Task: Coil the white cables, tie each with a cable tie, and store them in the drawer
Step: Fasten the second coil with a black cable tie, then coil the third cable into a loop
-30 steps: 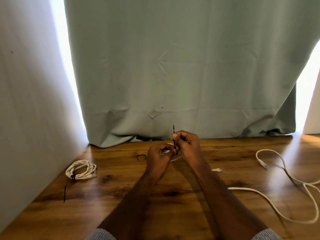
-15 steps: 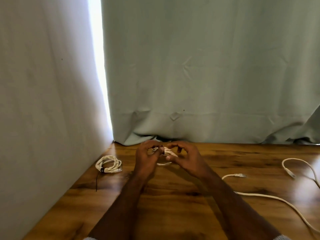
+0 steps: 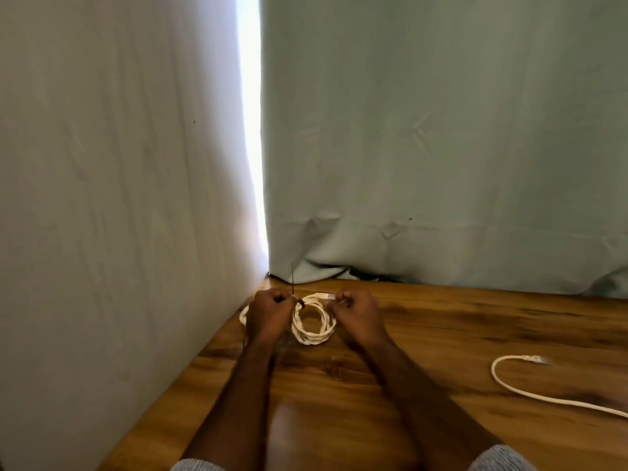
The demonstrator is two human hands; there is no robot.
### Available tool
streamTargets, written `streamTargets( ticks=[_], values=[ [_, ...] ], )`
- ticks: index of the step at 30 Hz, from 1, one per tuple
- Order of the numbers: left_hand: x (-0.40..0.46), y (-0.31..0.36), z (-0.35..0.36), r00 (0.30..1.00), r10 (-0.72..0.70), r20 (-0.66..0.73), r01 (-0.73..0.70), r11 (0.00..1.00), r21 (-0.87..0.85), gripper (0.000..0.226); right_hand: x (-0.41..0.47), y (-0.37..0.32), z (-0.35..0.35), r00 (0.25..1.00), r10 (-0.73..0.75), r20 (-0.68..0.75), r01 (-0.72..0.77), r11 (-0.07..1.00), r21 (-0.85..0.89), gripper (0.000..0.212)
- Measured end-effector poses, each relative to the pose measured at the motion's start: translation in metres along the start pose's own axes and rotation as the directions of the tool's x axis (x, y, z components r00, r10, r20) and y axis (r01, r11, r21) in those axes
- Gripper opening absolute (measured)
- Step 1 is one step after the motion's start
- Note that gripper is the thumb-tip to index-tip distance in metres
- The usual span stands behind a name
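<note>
Two hands hold one coiled white cable [image 3: 311, 322] just above the wooden table [image 3: 441, 334], far left by the wall. It looks light and springy, best held at the black cable tie [image 3: 300, 303]. Left hand [image 3: 268, 312] pinches the tie's tail; right hand [image 3: 356, 311] clamps the coil's right side. Another loose cable [image 3: 530, 394] lies right.

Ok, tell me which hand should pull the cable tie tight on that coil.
Left. The left hand already pinches the black cable tie where its tail sticks up beside the coiled cable. The right hand grips the coil's opposite side near the plug, so it looks better suited to steadying.
</note>
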State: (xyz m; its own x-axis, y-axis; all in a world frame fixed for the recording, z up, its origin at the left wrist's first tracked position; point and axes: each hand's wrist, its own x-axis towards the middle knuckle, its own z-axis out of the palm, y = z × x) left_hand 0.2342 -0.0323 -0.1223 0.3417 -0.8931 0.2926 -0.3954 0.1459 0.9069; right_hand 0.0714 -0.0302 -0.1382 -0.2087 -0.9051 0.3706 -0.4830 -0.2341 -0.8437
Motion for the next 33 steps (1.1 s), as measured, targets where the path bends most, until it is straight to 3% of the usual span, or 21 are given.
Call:
streamTargets(
  ticks=[7,13,16,18,22,27,30,33],
  values=[
    [0.009,-0.016,0.006,0.997,0.043,-0.065,-0.017,0.931,0.365,0.008,0.010,-0.003,0.016,0.991,0.127,0.049,-0.116,0.977,-0.180,0.034],
    [0.015,-0.020,0.007,0.978,0.094,-0.185,-0.039,0.960,0.279,0.017,0.010,-0.003,0.017,0.987,0.159,0.028,-0.153,0.976,-0.153,0.038],
    [0.011,-0.016,0.008,0.975,0.138,-0.175,-0.102,0.974,0.200,0.015,0.008,-0.004,0.012,0.990,0.133,-0.036,-0.137,0.980,-0.147,0.051],
    [0.010,-0.013,0.013,0.962,0.222,-0.157,-0.189,0.962,0.199,0.016,0.004,-0.001,0.003,0.994,0.095,-0.051,-0.101,0.986,-0.136,0.042],
    [-0.005,0.001,0.026,0.910,0.408,-0.079,-0.377,0.890,0.257,0.015,-0.008,0.013,-0.026,0.998,-0.052,-0.046,0.038,0.967,-0.253,0.022],
    [-0.045,0.024,0.055,0.772,0.632,0.071,-0.632,0.748,0.203,0.011,-0.023,0.032,-0.082,0.995,-0.072,-0.064,0.048,0.947,-0.316,0.023],
    [-0.071,0.032,0.085,0.710,0.663,0.238,-0.702,0.691,0.171,0.009,-0.037,0.046,-0.130,0.989,-0.090,-0.114,0.047,0.942,-0.331,0.020],
    [-0.097,0.038,0.121,0.603,0.675,0.425,-0.779,0.614,0.130,0.008,-0.052,0.061,-0.179,0.976,-0.121,-0.184,0.038,0.915,-0.402,0.017]
  ],
)
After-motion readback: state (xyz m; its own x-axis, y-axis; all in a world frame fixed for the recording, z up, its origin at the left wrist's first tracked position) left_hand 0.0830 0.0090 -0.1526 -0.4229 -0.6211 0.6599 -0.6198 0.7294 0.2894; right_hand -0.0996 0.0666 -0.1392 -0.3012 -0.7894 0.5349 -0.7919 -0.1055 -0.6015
